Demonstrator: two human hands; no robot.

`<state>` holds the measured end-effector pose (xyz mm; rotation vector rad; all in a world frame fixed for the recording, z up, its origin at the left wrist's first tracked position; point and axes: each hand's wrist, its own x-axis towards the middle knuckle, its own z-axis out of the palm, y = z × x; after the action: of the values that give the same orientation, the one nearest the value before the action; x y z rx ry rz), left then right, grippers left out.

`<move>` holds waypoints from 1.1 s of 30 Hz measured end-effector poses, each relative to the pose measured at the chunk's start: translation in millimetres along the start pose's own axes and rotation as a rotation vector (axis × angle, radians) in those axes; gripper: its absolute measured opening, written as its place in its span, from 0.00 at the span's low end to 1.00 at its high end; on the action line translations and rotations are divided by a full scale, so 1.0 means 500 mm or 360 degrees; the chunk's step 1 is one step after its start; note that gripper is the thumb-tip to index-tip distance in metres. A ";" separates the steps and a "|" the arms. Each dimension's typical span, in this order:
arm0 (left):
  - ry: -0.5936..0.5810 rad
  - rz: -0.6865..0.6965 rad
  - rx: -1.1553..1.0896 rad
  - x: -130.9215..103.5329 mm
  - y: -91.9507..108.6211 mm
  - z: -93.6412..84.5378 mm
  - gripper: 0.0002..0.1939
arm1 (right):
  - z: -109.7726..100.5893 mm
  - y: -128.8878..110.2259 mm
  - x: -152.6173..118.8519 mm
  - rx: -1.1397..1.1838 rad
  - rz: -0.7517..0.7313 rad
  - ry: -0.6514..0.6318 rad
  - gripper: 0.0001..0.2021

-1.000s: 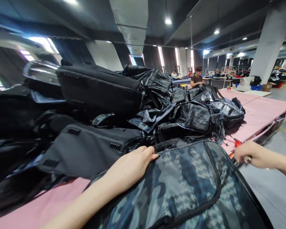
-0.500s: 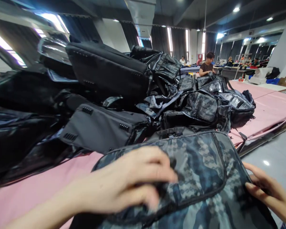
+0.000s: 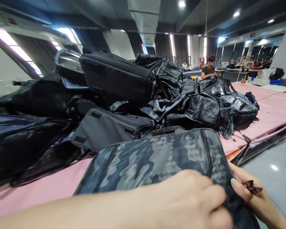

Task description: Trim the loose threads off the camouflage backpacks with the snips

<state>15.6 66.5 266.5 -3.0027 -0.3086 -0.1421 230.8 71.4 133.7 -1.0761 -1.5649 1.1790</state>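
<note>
A camouflage bag (image 3: pixel 152 156) in dark grey and blue lies before me, its front panel edged with black zippers. My left hand (image 3: pixel 197 200) reaches across the lower part of the bag, its fingers curled down near the right side of the panel. Whatever is in those fingers is hidden. At the bag's right edge, my right hand (image 3: pixel 250 187) grips the side with the thumb on top. A small dark, pointed object (image 3: pixel 252 187) with a reddish part shows between its fingers; its kind is unclear.
Behind the bag rises a pile of black and camouflage bags (image 3: pixel 116 76) with some silver linings. A grey panel with black slots (image 3: pixel 109 127) leans there. Pink covering (image 3: pixel 274 101) spreads over the table. A person (image 3: pixel 208 68) works farther back, near a white sewing machine (image 3: pixel 262 76).
My left hand has moved right and down across the bag, its fingers now curled. The view has shifted slightly. A small dark object now shows in my right hand, which still grips the edge.
</note>
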 end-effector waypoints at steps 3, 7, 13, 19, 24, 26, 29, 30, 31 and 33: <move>0.0048 -0.0296 0.0026 0.092 -0.103 0.002 0.04 | 0.018 0.020 -0.010 0.0131 -0.0028 0.0030 0.24; 0.0290 -0.1130 0.0002 0.127 -0.261 0.029 0.02 | 0.014 0.038 -0.008 0.0249 -0.0023 0.0107 0.24; 0.0463 -0.1044 0.0153 0.038 -0.163 0.067 0.21 | 0.005 0.055 0.007 0.0429 -0.0062 0.0179 0.23; -0.0035 -0.0746 0.0645 -0.086 0.009 0.069 0.29 | 0.001 0.069 0.004 0.0229 -0.0046 0.0233 0.23; 0.0206 -0.1222 0.0739 -0.177 -0.054 -0.045 0.21 | -0.011 0.093 -0.012 0.0101 -0.0064 0.0343 0.20; 0.0390 -0.1572 0.0719 -0.189 -0.093 -0.111 0.15 | -0.020 0.101 -0.019 0.0044 -0.0055 0.0359 0.20; 0.0401 -0.1978 0.0441 -0.185 -0.154 -0.166 0.18 | -0.035 0.108 -0.028 -0.0043 -0.0039 0.0284 0.21; 0.0365 -0.1973 0.0321 -0.183 -0.174 -0.169 0.20 | -0.039 0.110 -0.031 -0.0060 -0.0042 0.0268 0.22; 0.0380 -0.1992 0.0230 -0.181 -0.193 -0.166 0.20 | -0.042 0.111 -0.034 -0.0072 -0.0051 0.0268 0.22; 0.0418 -0.1965 0.0065 -0.182 -0.220 -0.150 0.18 | -0.044 0.113 -0.042 -0.0084 -0.0078 0.0299 0.23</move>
<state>-102.1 145.8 343.3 -2.2346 -1.9708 -0.5849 264.3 66.2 79.2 -1.1421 -1.4746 0.9789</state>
